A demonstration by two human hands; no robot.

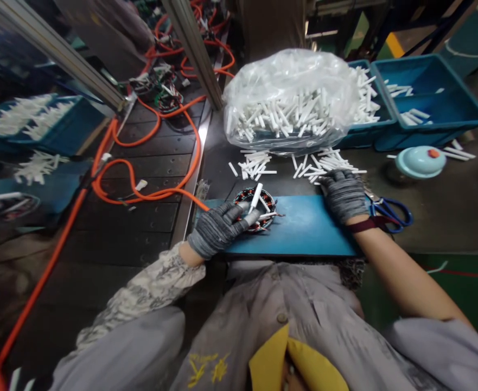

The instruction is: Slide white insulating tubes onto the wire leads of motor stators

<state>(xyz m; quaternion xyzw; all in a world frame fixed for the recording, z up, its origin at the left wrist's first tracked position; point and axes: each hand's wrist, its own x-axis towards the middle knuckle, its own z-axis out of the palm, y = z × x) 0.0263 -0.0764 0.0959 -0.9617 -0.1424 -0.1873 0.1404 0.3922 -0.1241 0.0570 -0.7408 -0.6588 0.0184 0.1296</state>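
Observation:
A round wire coil (264, 223) with red and dark windings lies at the left end of the blue mat (307, 225), several white tubes on it. My left hand (222, 227), in a grey glove with bare fingertips, has its thumb and fingers closed on the coil's left side, near an upright white tube (256, 197). My right hand (343, 194), also gloved, reaches over the right end of the mat to a pile of loose white tubes (332, 163). Its fingertips are hidden among the tubes, so whether it holds one does not show.
A clear plastic bag (290, 103) of white tubes stands behind. Blue bins (438, 127) are at the back right. Scissors (397, 213) and a light-blue round container (420, 163) lie right of my right hand. An orange hose (161, 194) loops at left.

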